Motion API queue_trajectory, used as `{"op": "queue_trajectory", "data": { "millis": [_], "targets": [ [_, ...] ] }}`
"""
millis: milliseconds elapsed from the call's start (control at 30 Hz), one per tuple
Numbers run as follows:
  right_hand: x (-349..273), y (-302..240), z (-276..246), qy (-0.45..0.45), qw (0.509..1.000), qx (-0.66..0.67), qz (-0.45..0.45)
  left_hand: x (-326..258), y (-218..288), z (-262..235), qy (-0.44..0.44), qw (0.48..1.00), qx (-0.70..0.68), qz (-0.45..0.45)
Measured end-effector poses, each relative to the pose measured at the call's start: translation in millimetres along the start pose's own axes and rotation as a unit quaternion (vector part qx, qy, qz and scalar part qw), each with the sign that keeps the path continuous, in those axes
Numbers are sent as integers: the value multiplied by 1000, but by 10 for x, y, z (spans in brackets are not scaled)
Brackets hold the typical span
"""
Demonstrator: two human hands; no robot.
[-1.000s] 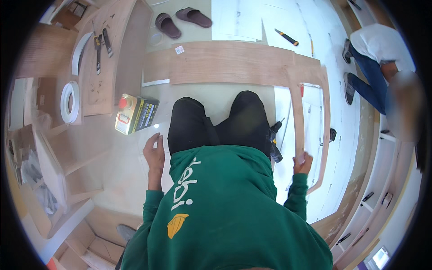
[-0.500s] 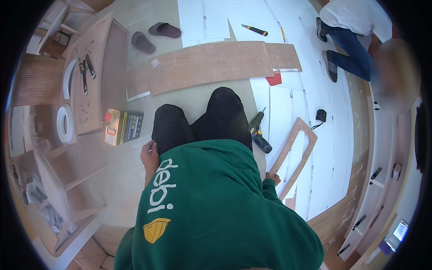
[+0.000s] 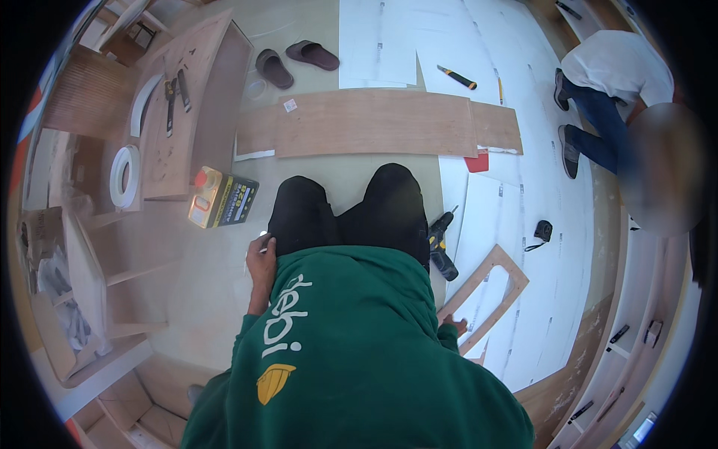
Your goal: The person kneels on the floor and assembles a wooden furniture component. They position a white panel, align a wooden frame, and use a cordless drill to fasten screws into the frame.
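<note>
My right hand (image 3: 453, 326) is closed around the near-left side of a flat wooden frame (image 3: 505, 304) with a long cut-out in it. My left hand (image 3: 261, 263) is beside my left thigh, fingers pinched on a small pale thing too small to name. A yellow-and-black cordless drill (image 3: 443, 251) lies by my right thigh. Beyond the frame rests a black tape measure (image 3: 543, 231). To the left of my knees stands an adhesive tin (image 3: 228, 199) with a red cap. Long thin plywood pieces (image 3: 374, 123) lie across the floor ahead of my knees.
White sheets (image 3: 516, 202) cover the floor at right, bearing a utility knife (image 3: 458, 78) and a pencil (image 3: 500, 91). A co-worker (image 3: 617, 71) kneels far right. At left, a wooden cabinet (image 3: 183, 112) carries tools, near a white roll (image 3: 125, 178). Slippers (image 3: 313, 55) lie ahead.
My view has shifted, moving most of the scene rightward and down. The wooden frame sits lower relative to the tape measure, still in my right hand. The co-worker has bent further forward.
</note>
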State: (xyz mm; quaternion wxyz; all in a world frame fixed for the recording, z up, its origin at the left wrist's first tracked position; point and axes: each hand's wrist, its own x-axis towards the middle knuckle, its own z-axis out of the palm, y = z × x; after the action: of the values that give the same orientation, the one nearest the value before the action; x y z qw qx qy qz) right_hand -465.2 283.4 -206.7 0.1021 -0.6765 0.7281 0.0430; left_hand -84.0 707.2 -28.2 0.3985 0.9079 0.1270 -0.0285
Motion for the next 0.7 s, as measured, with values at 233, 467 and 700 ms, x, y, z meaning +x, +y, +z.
{"op": "queue_trajectory", "data": {
  "millis": [233, 467, 700],
  "targets": [
    [1301, -1700, -100, -115, 933, 93, -329, -10, -8, 50, 18, 999, 32, -4],
    [2049, -3628, 25, -118, 910, 135, -374, 142, 69, 99, -13, 996, 85, -36],
    [2266, -4378, 33, -47, 950, 85, -298, 994, 582, 366, -26, 989, 145, -33]
  ]
}}
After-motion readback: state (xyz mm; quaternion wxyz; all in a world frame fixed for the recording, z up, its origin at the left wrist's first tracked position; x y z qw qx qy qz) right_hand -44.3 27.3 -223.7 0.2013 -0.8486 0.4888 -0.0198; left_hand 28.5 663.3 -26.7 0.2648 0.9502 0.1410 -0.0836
